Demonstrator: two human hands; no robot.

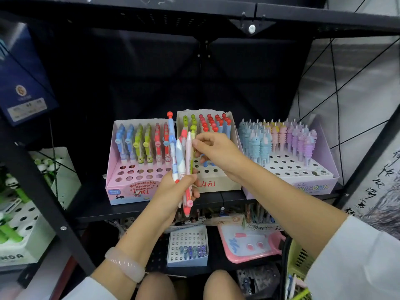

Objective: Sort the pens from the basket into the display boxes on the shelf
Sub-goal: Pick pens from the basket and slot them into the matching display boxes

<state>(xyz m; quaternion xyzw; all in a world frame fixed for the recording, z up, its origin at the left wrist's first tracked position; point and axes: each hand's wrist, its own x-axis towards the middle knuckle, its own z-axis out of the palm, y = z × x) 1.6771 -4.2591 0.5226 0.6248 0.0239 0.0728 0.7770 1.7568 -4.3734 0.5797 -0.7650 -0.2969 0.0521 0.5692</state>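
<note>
My left hand (173,187) gripped the pen bundle (180,163) upright; my right hand (213,148) pinched a green pen's top (193,129), just ahead of the cream box (216,178). Best drawn straight up, matched to the green row beyond.

Bunch of pastel pens (181,165) held upright, three display boxes (216,180) side by side on shelf (233,198)
</note>
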